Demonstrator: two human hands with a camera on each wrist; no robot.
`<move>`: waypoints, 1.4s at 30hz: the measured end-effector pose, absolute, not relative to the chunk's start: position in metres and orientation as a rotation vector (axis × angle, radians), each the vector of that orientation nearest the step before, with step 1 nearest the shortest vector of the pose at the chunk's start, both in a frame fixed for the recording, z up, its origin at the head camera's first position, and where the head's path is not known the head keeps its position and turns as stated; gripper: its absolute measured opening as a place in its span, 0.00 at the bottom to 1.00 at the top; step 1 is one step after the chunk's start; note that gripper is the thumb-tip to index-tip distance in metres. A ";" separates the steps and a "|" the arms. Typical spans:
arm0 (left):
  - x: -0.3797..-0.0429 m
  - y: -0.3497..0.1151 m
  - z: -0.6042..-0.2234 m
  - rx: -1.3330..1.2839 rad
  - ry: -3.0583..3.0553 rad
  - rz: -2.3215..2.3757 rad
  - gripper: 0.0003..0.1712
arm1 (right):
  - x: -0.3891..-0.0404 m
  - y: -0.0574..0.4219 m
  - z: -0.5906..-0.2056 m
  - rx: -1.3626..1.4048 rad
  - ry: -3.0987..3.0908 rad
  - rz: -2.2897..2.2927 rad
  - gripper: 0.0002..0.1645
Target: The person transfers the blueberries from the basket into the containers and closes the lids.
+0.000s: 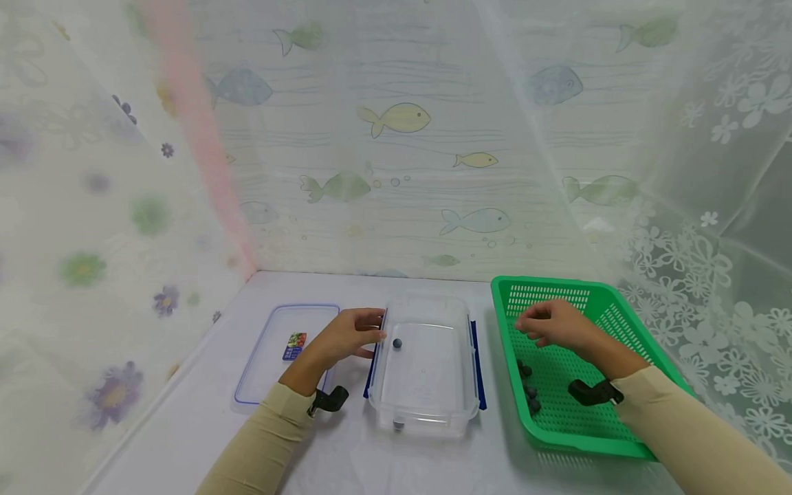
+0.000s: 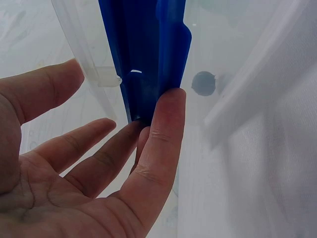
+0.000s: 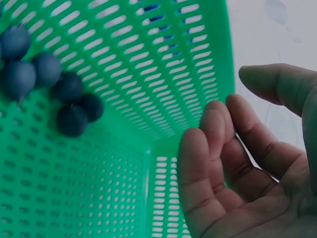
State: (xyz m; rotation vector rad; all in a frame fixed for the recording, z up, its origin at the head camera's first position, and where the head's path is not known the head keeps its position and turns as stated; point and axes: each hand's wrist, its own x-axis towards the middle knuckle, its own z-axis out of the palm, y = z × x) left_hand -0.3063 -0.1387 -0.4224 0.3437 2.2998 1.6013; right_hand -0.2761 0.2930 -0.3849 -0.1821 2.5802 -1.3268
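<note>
In the head view, a clear plastic box [image 1: 427, 371] with blue side latches stands in the middle. One blueberry [image 1: 397, 343] lies in it at the left, and a similar dark round shape shows at its front wall. My left hand [image 1: 354, 333] is at the box's left side; in the left wrist view its fingertips touch the blue latch [image 2: 143, 54], the thumb held apart. Over the green basket [image 1: 590, 447] hangs my right hand [image 1: 557, 324], fingers loosely bent with nothing between them. Several blueberries [image 3: 47, 69] lie in the basket along its left side.
Left of the box, a clear lid [image 1: 260, 371] with a blue rim and a small colourful label [image 1: 294, 346] lies flat on the white table [image 1: 346, 460]. Curtains printed with fish and flowers surround the table at the back and both sides.
</note>
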 end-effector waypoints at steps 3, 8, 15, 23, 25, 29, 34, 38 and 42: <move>-0.306 -0.139 -0.422 0.342 2.302 1.600 0.35 | -0.275 0.299 -0.388 -0.140 2.550 -1.308 0.26; -0.306 -0.139 -0.422 0.337 2.302 1.607 0.35 | -0.277 0.306 -0.395 -0.094 2.515 -1.251 0.22; -0.306 -0.139 -0.423 0.334 2.301 1.610 0.35 | -0.278 0.311 -0.408 -0.123 2.471 -1.154 0.21; -0.306 -0.139 -0.424 0.336 2.305 1.604 0.35 | -0.273 0.311 -0.415 -0.102 2.437 -1.078 0.19; -0.307 -0.139 -0.425 0.342 2.306 1.605 0.35 | -0.271 0.310 -0.415 -0.094 2.418 -1.087 0.20; -0.307 -0.138 -0.425 0.350 2.298 1.609 0.35 | -0.270 0.309 -0.413 -0.116 2.393 -1.083 0.21; -0.305 -0.137 -0.423 0.338 2.293 1.604 0.35 | -0.270 0.306 -0.413 -0.121 2.371 -1.049 0.20; -0.305 -0.138 -0.422 0.338 2.295 1.603 0.35 | -0.271 0.304 -0.415 -0.119 2.353 -1.048 0.19; -0.305 -0.138 -0.422 0.340 2.299 1.602 0.35 | -0.273 0.303 -0.418 -0.131 2.348 -1.053 0.19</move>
